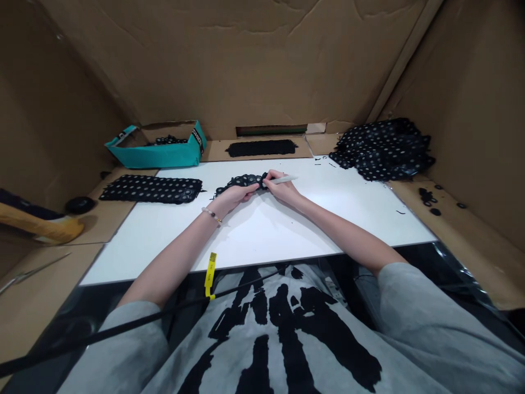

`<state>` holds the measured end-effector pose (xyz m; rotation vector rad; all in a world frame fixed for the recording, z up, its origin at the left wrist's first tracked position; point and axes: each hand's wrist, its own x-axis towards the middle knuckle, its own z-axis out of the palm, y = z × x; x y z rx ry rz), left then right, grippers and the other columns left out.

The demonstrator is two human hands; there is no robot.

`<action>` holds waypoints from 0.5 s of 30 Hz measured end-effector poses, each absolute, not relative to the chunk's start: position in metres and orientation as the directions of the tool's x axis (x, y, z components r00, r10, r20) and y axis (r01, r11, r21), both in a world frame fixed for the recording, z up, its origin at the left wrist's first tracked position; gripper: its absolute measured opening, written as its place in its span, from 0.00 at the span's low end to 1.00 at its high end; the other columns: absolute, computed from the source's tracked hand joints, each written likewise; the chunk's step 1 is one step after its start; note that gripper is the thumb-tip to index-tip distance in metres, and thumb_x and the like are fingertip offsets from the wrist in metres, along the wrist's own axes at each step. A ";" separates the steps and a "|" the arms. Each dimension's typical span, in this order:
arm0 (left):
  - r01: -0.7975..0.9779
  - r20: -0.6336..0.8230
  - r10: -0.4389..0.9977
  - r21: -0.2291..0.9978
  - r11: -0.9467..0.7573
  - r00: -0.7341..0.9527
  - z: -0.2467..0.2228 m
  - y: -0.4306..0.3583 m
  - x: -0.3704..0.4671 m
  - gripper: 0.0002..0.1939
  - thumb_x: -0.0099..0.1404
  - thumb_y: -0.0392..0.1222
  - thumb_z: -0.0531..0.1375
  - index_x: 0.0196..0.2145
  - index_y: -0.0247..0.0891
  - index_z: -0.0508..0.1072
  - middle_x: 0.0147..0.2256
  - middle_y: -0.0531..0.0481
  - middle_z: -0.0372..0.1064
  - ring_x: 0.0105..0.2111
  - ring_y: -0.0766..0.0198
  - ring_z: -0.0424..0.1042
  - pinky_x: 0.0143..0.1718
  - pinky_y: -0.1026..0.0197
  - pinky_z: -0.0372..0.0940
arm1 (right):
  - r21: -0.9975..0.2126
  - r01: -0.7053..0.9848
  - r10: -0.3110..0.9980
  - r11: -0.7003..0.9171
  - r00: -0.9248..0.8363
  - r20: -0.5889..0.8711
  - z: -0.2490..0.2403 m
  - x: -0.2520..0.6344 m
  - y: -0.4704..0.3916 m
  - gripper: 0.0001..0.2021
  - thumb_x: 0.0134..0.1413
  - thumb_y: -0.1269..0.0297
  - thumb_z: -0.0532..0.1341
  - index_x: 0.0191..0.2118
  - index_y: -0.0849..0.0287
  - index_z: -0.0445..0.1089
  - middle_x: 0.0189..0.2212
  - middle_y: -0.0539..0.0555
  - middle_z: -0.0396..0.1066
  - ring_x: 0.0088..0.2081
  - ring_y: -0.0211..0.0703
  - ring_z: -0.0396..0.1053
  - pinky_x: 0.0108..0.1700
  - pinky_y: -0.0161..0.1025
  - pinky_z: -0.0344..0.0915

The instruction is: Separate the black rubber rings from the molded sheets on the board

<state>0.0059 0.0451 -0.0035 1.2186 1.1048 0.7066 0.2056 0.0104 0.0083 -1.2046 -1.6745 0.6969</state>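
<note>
Working a white pen-like tool (286, 179) at the right end of a black ring-patterned sheet (240, 181) over the white board (287, 224): right hand (282, 187) grasps the tool, left hand (237, 198) pinches the sheet; holding close to the tip should limit slipping.

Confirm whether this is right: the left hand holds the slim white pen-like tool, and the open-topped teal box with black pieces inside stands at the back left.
The hand is wrong: the head view shows the right hand holding the slim white pen-like tool. The open-topped teal box with black pieces inside does stand at the back left.
</note>
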 end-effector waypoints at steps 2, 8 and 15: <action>0.147 -0.284 0.881 0.958 0.246 0.377 -0.004 0.046 0.005 0.18 0.55 0.51 0.72 0.22 0.37 0.72 0.21 0.53 0.61 0.20 0.70 0.54 0.25 0.62 0.50 | -0.825 0.426 0.925 0.371 -0.094 0.368 0.007 0.205 0.011 0.10 0.54 0.57 0.59 0.26 0.54 0.63 0.24 0.49 0.69 0.32 0.45 0.66 0.40 0.42 0.61; 0.024 -0.258 0.919 0.965 0.263 0.298 0.000 0.040 0.014 0.20 0.57 0.53 0.71 0.22 0.36 0.72 0.20 0.50 0.63 0.20 0.68 0.58 0.24 0.62 0.52 | -0.946 0.216 0.969 0.240 0.011 0.248 0.003 0.208 0.017 0.12 0.50 0.54 0.61 0.25 0.54 0.62 0.22 0.48 0.64 0.29 0.42 0.64 0.34 0.40 0.64; -0.361 -0.302 0.931 0.861 0.359 0.205 0.016 0.031 0.028 0.10 0.64 0.41 0.67 0.29 0.35 0.73 0.23 0.50 0.66 0.21 0.69 0.62 0.22 0.64 0.56 | -0.979 0.054 0.978 0.199 0.048 0.202 0.014 0.211 0.019 0.13 0.45 0.56 0.65 0.23 0.56 0.63 0.24 0.49 0.65 0.30 0.41 0.63 0.34 0.39 0.65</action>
